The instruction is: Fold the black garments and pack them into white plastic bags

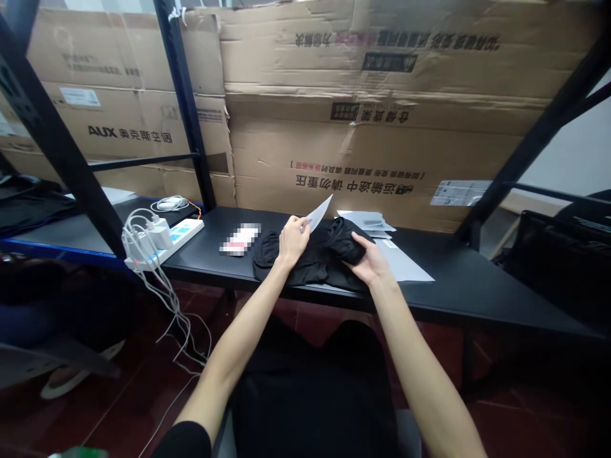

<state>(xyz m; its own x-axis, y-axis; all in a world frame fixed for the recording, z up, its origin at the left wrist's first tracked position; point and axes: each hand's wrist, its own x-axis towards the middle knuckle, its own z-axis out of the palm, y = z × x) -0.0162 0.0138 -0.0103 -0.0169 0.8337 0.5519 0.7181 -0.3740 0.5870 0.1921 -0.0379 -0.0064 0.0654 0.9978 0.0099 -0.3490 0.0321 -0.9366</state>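
Observation:
Between the fingers of my left hand (293,240) a white sheet of paper (319,213) is pinched, its pointed corner tilted up to the right. Black fabric (305,270) lies bunched on the black table below it, along the front edge. My right hand (370,259) is closed around a rolled or folded part of the black fabric (347,240) and lifts it a little. What kind of fabric item it is, I cannot tell. White papers (405,262) lie beside and behind my right hand, partly covered by it and the fabric.
A pixelated card-like item (241,240) lies left of the fabric. Further left, a white power strip (184,232) holds several plugs, and white cables (176,312) hang off the table edge. Large cardboard (267,140) stands behind the table, between black metal posts (184,95).

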